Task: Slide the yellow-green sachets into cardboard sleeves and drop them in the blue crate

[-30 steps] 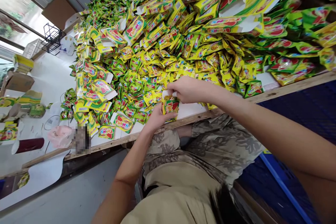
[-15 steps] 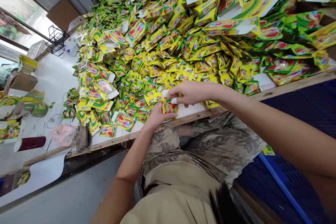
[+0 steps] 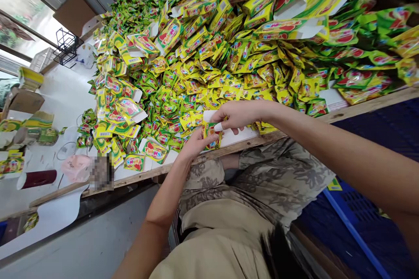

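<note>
My left hand (image 3: 194, 143) grips a small yellow-and-green printed box (image 3: 209, 132) near the table's front edge, its thumb lying across the printed face. A white flap stands up at the box's far end. My right hand (image 3: 238, 115) is closed at that end, with thumb and forefinger on the box; a white wrap (image 3: 218, 127) covers part of the thumb. Whether a sachet is between these fingers is hidden. Just beyond the hands lie many yellow sachets (image 3: 229, 91) and green sachets (image 3: 168, 100). To the left of my left hand, a filled-looking printed box (image 3: 154, 150) lies flat.
A large heap of printed boxes (image 3: 193, 41) covers the table's middle and back. The wooden table edge (image 3: 262, 139) runs in front of me. Blue crates (image 3: 356, 209) stand low at right. At left are a dark red cylinder (image 3: 39, 179), a pink bag (image 3: 76, 168) and a black wire rack (image 3: 66, 45).
My right hand has come down onto the box's flap end, its fingers now lower and nearer my left thumb. The left hand keeps its hold, with its thumb shifted slightly up the box.
</note>
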`<state>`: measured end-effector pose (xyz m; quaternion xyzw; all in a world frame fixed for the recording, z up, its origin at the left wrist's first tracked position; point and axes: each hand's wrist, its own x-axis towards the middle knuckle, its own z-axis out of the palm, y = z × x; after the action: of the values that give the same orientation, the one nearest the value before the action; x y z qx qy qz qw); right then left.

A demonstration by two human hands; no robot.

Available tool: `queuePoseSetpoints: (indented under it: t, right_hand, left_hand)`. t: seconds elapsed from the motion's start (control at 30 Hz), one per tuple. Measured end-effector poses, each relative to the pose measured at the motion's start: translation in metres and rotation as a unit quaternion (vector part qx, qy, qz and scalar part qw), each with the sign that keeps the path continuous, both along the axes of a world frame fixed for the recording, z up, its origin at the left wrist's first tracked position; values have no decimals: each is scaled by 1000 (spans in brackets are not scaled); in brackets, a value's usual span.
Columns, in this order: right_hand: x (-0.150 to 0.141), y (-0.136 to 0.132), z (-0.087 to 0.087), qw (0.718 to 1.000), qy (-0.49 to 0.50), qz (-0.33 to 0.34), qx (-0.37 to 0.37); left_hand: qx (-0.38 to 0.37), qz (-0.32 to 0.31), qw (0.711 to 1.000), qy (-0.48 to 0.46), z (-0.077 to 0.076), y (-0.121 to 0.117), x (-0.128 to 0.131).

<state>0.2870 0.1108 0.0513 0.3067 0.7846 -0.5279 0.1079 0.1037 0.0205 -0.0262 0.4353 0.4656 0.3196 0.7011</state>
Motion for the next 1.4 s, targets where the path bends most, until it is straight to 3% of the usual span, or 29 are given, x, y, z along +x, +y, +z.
queuePoseSetpoints:
  t: [0.13,0.23,0.3,0.57,0.7,0.77,0.83,0.93,1.13,1.4]
  right_hand:
    - [1,-11,-6,994,40,-53,85]
    - [2,-22,-6,964,58,-146,214]
    - [2,-28,-6,951,62,-156,261]
    - [-1,-34,-13,956,74,-166,229]
    - [-4,-38,-30,916,192,-258,240]
    - [-6,-41,-42,888,245,-342,185]
    - [-8,-42,-53,864,279,-411,77]
    - [-11,-43,-61,832,305,-459,-71]
    - [-13,-44,-59,793,326,-466,-217]
    - [-11,-35,-60,785,300,-429,-332]
  left_hand:
    - [-11,27,1000,9,2,0,2]
    - [-28,79,996,14,5,0,5]
    - [-34,97,995,14,8,0,6]
    - [-29,101,994,20,10,-4,4]
    - [-40,127,991,6,8,-4,4]
    - [-35,129,991,-12,7,-5,5]
    - [-23,122,992,-23,6,-7,5]
    - [-7,113,994,-8,4,-7,5]
    - [24,110,994,13,6,-3,7]
    - [10,89,996,19,5,-2,2]
